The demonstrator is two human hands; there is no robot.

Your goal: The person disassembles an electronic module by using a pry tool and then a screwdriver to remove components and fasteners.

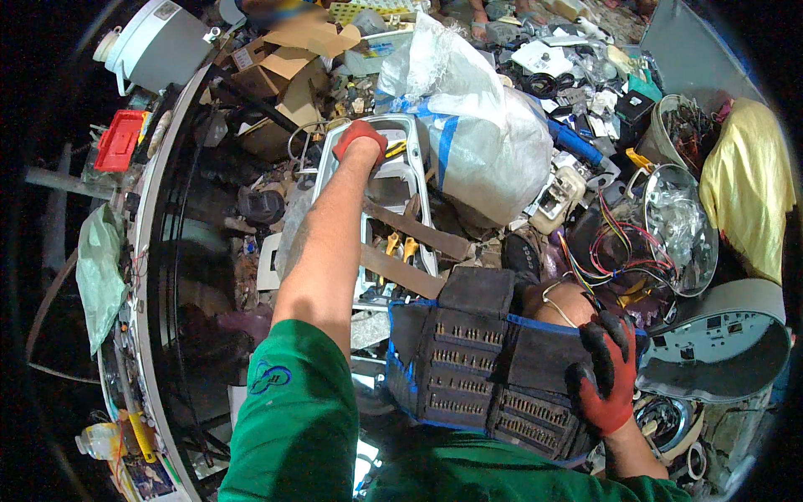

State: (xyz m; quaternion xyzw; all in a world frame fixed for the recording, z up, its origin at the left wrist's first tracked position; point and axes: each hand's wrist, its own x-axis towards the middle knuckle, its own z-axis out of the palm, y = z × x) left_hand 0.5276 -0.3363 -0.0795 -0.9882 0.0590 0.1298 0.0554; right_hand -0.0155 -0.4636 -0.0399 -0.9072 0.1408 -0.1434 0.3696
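Observation:
My left hand [361,142], in a red glove, reaches to the far end of a light grey plastic frame [421,188]. Its fingers curl downward, and what they hold, if anything, is hidden. A yellow-handled tool [395,149] lies beside it. Farther down the frame are two orange-yellow handles [400,246] and brown flat strips [414,230] lying across it. On my lap an unfolded black fabric tool roll [527,347] with blue edging carries rows of small screwdriver bits [464,360]. My right hand [609,372], in a red and black glove, grips its right side.
A white sack [481,134] stands beyond the frame, with cardboard boxes [288,63] to its left. Electronic scrap [569,71] covers the ground behind. Coloured wires [615,243], a clear round bowl [679,226] and a grey curved housing [723,343] crowd the right. A metal-edged rack [150,251] borders the left.

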